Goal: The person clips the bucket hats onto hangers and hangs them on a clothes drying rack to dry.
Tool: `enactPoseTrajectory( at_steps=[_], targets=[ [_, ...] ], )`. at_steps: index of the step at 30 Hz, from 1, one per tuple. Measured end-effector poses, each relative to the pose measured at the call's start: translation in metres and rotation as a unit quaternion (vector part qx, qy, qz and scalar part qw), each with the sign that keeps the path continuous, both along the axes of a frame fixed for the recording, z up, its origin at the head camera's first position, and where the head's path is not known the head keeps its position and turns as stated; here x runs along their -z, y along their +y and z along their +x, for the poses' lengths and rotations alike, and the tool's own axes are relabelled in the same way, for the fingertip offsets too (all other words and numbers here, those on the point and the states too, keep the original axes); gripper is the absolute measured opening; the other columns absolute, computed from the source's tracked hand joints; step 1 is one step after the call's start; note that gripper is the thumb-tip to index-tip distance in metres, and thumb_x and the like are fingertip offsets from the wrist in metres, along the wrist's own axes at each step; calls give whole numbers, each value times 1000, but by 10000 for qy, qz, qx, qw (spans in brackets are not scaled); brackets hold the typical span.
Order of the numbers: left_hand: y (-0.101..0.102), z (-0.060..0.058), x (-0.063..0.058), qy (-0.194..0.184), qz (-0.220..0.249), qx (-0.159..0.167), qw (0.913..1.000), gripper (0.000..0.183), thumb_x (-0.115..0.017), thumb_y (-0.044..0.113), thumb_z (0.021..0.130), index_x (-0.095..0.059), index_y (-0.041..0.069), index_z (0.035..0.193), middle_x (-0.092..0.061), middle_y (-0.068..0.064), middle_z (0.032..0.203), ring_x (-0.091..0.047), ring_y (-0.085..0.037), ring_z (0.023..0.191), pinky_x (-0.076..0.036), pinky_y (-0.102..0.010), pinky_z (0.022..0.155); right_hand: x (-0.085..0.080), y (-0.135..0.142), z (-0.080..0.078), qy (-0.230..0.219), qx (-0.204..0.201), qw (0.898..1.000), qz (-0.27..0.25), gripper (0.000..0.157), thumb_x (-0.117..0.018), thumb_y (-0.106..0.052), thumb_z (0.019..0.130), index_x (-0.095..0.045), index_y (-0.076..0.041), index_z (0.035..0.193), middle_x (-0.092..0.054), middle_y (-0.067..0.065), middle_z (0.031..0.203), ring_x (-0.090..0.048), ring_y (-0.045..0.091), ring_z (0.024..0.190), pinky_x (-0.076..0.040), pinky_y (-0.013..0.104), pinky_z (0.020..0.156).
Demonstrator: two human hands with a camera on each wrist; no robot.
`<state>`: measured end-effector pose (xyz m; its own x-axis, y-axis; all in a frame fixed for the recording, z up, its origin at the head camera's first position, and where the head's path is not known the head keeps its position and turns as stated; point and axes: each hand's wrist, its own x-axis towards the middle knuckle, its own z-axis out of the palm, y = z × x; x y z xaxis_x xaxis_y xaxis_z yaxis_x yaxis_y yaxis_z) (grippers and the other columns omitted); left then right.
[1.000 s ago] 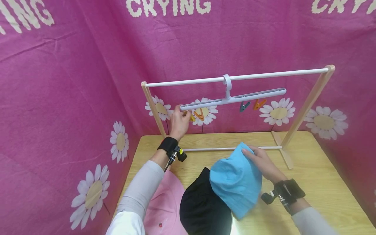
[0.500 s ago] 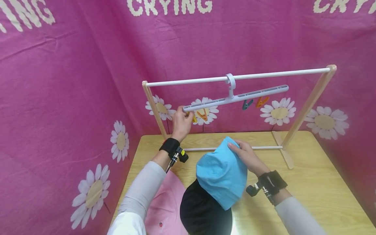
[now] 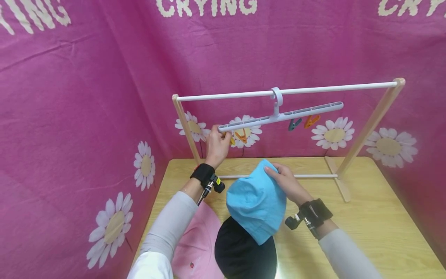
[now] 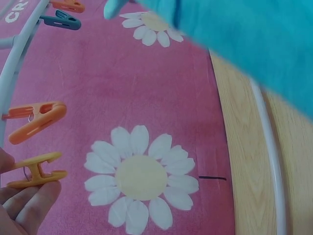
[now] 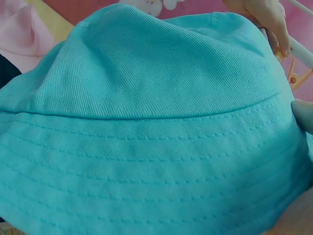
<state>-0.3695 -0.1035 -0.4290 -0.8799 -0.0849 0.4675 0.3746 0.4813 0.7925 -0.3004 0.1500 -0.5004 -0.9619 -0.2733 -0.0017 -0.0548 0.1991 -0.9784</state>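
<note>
My left hand pinches a yellow clothespin under the left end of a white hanger. In the left wrist view its thumb and fingers press the clothespin's two handles, and its jaws stand apart. An orange clothespin hangs beside it; a teal clothespin and another orange one hang toward the right end. Below the hanger, my right hand grips a light blue bucket hat by its edge. Stitched rows on the brim show in the right wrist view.
A black hat and a pink hat lie on the wooden table. The hanger hooks over the white rail of a wooden-legged rack. Pink cloth with daisies stands behind and at the sides.
The right hand has carried the blue hat to the left and slightly up, nearer the left hand. The hanger has shifted slightly right; the left hand stays at its end.
</note>
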Motion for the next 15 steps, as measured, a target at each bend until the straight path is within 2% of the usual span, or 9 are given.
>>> enactPoseTrajectory(
  at_steps=[7,12,15],
  targets=[
    [1,4,-3,-67,56,77,9999,28,-60,17,107,-55,-3,126,-54,-3,68,-40,-11,49,-31,-25,46,5,-11,-7,15,259,9997,-19,44,-54,-35,110,-63,4,130,-62,9,104,-56,20,98,-46,34,90],
    [2,5,-5,-239,115,77,9996,29,-61,19,107,-54,-1,128,-59,-5,73,-43,-11,50,-32,-25,47,5,-19,-12,-105,400,9990,-143,50,-54,-36,110,-60,4,139,-65,11,118,-57,15,105,-46,29,95],
    [2,5,-6,-322,204,120,9992,30,-60,19,107,-53,0,129,-62,-7,76,-43,-12,51,-33,-25,47,6,-24,-15,-168,438,9984,-322,50,-54,-37,111,-59,4,139,-65,8,118,-57,13,105,-47,26,95]
  ],
)
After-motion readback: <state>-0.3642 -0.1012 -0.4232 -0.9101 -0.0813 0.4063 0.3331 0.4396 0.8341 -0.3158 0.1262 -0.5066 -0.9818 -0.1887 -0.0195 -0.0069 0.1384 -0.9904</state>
